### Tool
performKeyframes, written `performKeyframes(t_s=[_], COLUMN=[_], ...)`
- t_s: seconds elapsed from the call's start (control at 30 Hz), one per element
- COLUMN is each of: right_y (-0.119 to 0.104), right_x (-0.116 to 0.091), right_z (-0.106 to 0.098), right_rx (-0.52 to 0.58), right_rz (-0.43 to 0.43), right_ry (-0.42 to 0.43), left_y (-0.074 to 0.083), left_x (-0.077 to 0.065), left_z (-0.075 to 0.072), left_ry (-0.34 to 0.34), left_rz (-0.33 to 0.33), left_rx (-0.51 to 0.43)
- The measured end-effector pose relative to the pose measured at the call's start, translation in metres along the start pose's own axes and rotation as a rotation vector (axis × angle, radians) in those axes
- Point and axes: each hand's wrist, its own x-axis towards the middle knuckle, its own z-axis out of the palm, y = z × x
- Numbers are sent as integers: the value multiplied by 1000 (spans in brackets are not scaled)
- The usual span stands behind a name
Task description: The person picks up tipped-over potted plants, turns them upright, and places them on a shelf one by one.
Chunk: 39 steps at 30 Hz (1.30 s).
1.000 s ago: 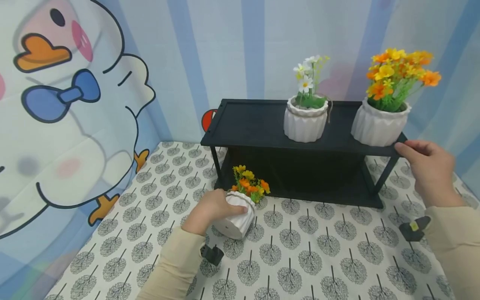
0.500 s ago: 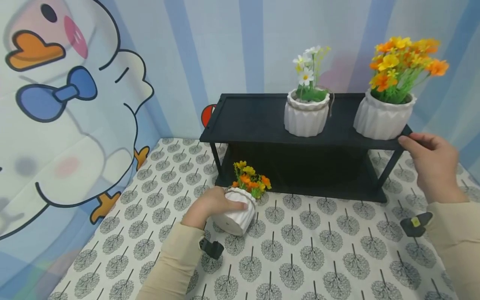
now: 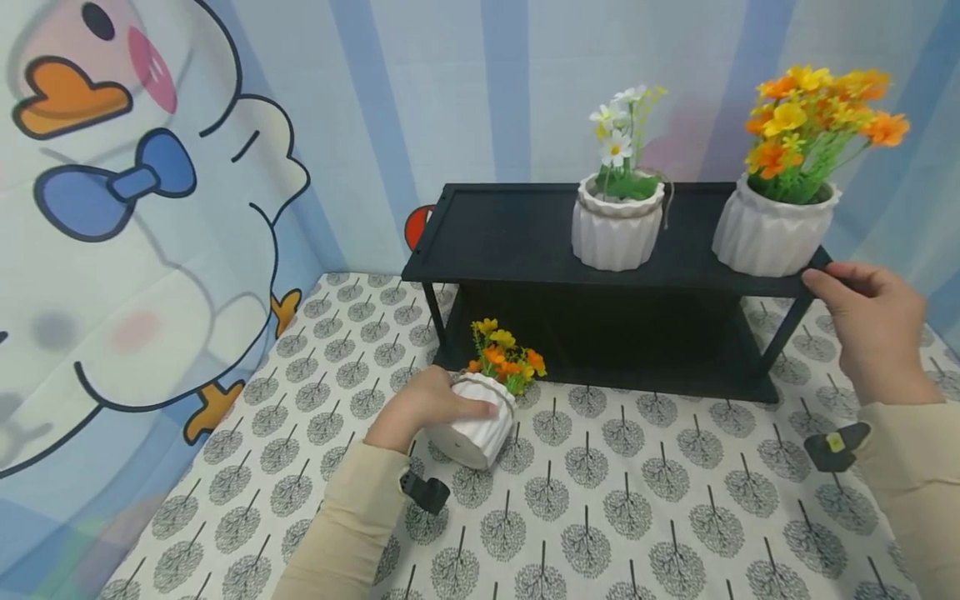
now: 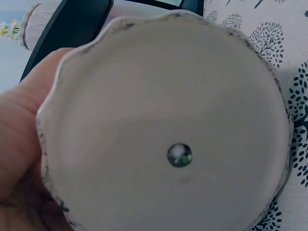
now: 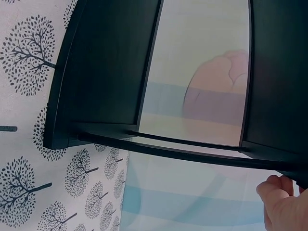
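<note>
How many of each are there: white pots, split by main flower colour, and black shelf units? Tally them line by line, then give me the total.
Pots with orange and yellow flowers: 2
Pot with mainly white flowers: 1
Black shelf unit: 1
Total: 4

You can read no words, brands or numbers on the pots, the shelf, the printed cloth or the backdrop; the yellow mark by your right cuff is too small to make out.
</note>
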Motion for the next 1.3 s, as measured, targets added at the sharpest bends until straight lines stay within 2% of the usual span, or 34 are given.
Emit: performKeyframes(t_s=[0.13, 0.37, 0.53, 0.9, 1.03, 1.3], right_y=[-1, -1, -2, -2, -1, -1], right_x=[1, 3, 3, 3, 2, 3], right_z=[-1, -2, -2, -3, -3, -3], right_rx=[-4, -13, -4, -17, -31, -38], right_rz=[4, 13, 28, 7, 4, 1], right_ry=[-11, -21, -27, -20, -15, -20], left_y=[2, 1, -1, 1, 0, -8], left_x=[1, -2, -5, -11, -13, -12], left_z=[0, 0, -1, 0, 1, 5], left_ry=[6, 14, 38, 82, 112, 137], left_rz=[-3, -17, 8, 137, 208, 397], left_rx=[17, -16, 0, -37, -39, -156])
